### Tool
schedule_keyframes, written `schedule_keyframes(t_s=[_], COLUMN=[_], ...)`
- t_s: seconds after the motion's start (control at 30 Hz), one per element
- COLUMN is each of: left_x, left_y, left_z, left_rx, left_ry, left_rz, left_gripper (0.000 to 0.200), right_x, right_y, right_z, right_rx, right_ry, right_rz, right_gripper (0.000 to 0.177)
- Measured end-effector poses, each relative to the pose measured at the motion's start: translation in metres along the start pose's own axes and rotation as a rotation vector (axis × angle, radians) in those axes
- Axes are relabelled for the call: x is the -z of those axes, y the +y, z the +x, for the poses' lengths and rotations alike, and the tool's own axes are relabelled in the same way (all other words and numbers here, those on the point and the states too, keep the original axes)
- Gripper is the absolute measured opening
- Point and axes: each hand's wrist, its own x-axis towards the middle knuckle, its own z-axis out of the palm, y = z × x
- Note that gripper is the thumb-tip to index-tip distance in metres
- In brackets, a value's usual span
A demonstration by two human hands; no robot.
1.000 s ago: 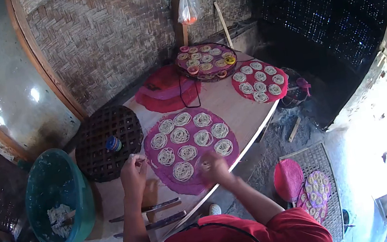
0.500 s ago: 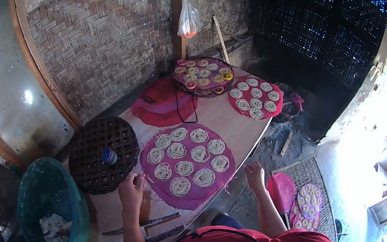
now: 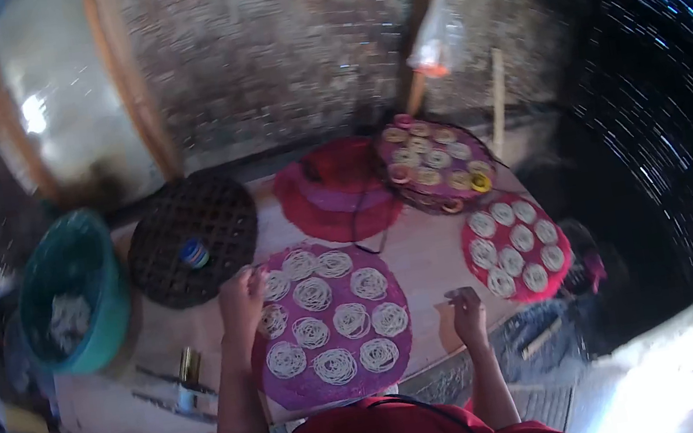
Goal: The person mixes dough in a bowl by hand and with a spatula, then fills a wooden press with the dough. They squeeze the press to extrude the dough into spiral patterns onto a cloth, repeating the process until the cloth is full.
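A round purple cloth (image 3: pixel 330 259) lies on the table in front of me, with several flat coils of pale noodle-like strands (image 3: pixel 313 295) spread over it. At the cloth's left edge is my left hand (image 3: pixel 241 302), its fingers bent together beside the coils; what they pinch, if anything, I cannot make out. My right hand (image 3: pixel 469 316) hovers over the table's front right part, apart from the cloth, fingers loosely bent and slightly parted with nothing visible in them. A dark lattice disc (image 3: pixel 225 202) with a small blue jar (image 3: pixel 193 253) on it sits beyond my left hand.
At the left stands a green basin (image 3: pixel 113 289) with a white mass (image 3: pixel 70 319) inside. Dark sticks and a brass-coloured cylinder (image 3: pixel 189 365) lie near the front. Farther back are red cloths (image 3: pixel 319 211), a loaded round tray (image 3: pixel 420 140) and a red coil-covered cloth (image 3: pixel 517 250).
The head view has turned, so the table sits differently and the floor tray is out of sight. My right hand has come from beyond the table's edge to over the tabletop.
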Motion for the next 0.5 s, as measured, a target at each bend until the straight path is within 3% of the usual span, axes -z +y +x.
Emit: schedule_keyframes(t_s=[0.03, 0.1, 0.17, 0.23, 0.27, 0.33, 0.37, 0.4, 0.5], left_x=[0.001, 0.014, 0.028, 0.048, 0.055, 0.067, 0.067, 0.066, 0.054], left_y=[-0.001, 0.014, -0.012, -0.046, -0.06, -0.083, -0.095, -0.108, -0.139], left_z=[0.002, 0.007, 0.022, 0.043, 0.052, 0.071, 0.082, 0.091, 0.103], left_rx=[0.017, -0.011, -0.147, -0.019, -0.002, 0.148, 0.188, 0.185, 0.166], left_ry=[-0.039, 0.113, 0.413, 0.481, 0.496, 0.366, 0.291, 0.3, 0.154], left_rz=[0.133, 0.117, 0.452, 0.577, 0.597, 0.57, 0.515, 0.516, 0.597], left_gripper=[0.024, 0.033, 0.052, 0.079, 0.079, 0.094, 0.104, 0.104, 0.102], right_x=[-0.002, -0.012, -0.02, -0.036, -0.046, -0.05, -0.052, -0.053, -0.056], right_y=[0.015, 0.027, 0.022, 0.039, 0.042, 0.018, 0.021, 0.024, 0.031], right_z=[0.008, 0.026, 0.036, 0.037, 0.038, 0.037, 0.038, 0.039, 0.04], right_rx=[-0.053, -0.086, -0.029, -0.003, 0.01, -0.047, 0.048, 0.139, 0.104], right_ry=[-0.032, -0.121, -0.077, -0.081, -0.034, -0.038, -0.013, 0.015, -0.035], right_rz=[0.01, 0.04, 0.098, 0.095, 0.071, 0.019, -0.067, -0.159, -0.201], right_gripper=[0.007, 0.007, 0.006, 0.006, 0.005, 0.005, 0.005, 0.006, 0.006])
